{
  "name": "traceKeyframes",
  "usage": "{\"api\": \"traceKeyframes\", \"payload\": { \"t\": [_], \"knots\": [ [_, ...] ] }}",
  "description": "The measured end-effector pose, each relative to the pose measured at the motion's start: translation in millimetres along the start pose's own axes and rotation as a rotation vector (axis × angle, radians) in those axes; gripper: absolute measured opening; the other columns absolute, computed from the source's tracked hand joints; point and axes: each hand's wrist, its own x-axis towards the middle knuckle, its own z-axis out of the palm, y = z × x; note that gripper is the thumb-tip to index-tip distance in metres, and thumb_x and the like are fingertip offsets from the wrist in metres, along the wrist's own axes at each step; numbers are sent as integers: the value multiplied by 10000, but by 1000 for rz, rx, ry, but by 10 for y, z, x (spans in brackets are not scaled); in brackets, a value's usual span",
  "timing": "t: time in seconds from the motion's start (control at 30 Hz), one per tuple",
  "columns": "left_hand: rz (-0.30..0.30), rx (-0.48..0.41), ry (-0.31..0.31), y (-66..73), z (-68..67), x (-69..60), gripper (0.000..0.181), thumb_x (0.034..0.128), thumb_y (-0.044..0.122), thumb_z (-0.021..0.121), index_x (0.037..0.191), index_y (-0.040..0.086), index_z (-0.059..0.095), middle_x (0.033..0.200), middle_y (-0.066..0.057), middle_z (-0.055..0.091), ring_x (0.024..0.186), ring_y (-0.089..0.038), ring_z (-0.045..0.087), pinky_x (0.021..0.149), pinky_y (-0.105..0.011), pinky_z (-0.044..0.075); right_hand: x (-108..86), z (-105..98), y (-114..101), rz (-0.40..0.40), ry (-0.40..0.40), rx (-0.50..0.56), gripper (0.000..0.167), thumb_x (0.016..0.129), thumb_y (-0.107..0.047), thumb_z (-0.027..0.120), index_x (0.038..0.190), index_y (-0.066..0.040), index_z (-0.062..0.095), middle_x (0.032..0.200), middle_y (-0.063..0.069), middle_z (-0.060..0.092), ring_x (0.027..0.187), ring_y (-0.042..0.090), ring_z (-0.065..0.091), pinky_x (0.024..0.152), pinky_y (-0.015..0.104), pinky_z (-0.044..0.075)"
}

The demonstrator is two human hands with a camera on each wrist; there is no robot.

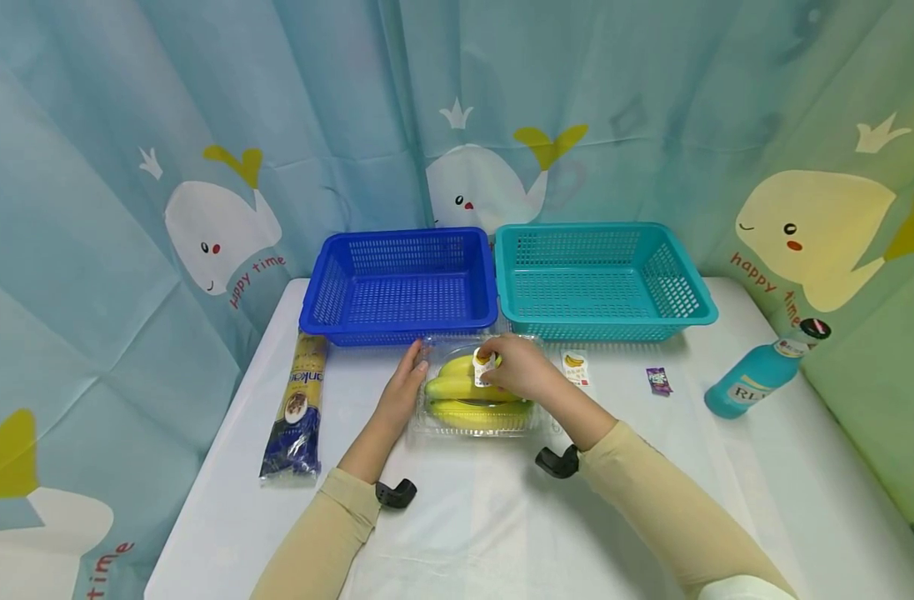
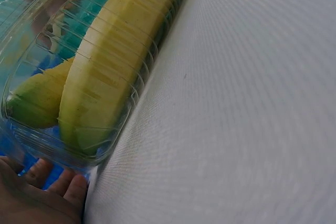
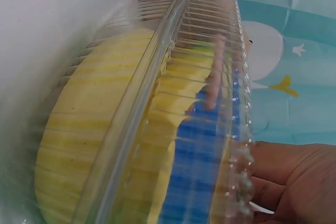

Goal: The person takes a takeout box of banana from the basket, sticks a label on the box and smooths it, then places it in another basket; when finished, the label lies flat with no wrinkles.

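Observation:
A clear plastic clamshell box [image 1: 423,423] holds yellow bananas [image 1: 457,388] with greenish ends, and stands on the table in front of the baskets. My left hand [image 1: 401,393] lies along the box's left end, its fingers extended against the plastic; the left wrist view shows those fingertips [image 2: 76,187] at the box's lower corner. Over the lid, my right hand [image 1: 527,367] pinches a small white label [image 1: 481,367] with a banana picture between thumb and fingers. Whether the label touches the lid cannot be told. In the right wrist view this hand [image 3: 302,179] is beside the lid.
A blue basket [image 1: 404,327] and a teal basket [image 1: 606,321] stand behind the box. A blue-and-gold packet [image 1: 299,408] lies at left. Toward the right are a second banana-picture card [image 1: 575,367], a small purple packet [image 1: 658,381] and a blue bottle [image 1: 752,379].

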Motion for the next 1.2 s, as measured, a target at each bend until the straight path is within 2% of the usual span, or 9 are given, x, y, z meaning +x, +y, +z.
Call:
{"api": "traceKeyframes", "payload": {
  "t": [0.2,0.43,0.6,0.8,1.2],
  "knots": [
    [-5,-2,2,5,9,11,652,1021,523,400,1590,281,193,1633,-35,274,1525,-290,197,1242,-511,150,5,29,7,-24,18,-14,320,855,-168,762,1138,-46,676,1097,118,648,1004,285,611,880,431,525],
    [-22,-1,-1,3,19,27,640,1018,517,407,1585,307,197,1626,1,291,1527,-256,200,1247,-490,151,-5,12,50,-22,21,7,350,850,-198,773,1162,-72,677,1128,117,653,1028,297,611,904,446,518],
    [-15,-8,-1,4,24,25,649,1021,508,409,1589,281,194,1624,-7,296,1527,-250,200,1249,-474,152,-23,-25,85,-25,7,6,355,860,-213,765,1185,-99,681,1120,92,652,1002,259,595,867,423,514],
    [-9,-6,2,8,26,20,647,1025,501,404,1591,271,192,1628,-27,286,1526,-267,200,1246,-492,150,-61,-58,130,22,-13,30,351,868,-220,758,1194,-119,673,1078,98,619,981,257,561,816,403,495],
    [-9,5,10,-2,-5,-3,619,1030,503,388,1585,301,202,1634,-25,270,1526,-277,201,1243,-513,146,-119,-91,153,13,17,13,334,843,-231,783,1137,-109,682,1026,111,607,928,255,536,787,383,465]
  ]
}}
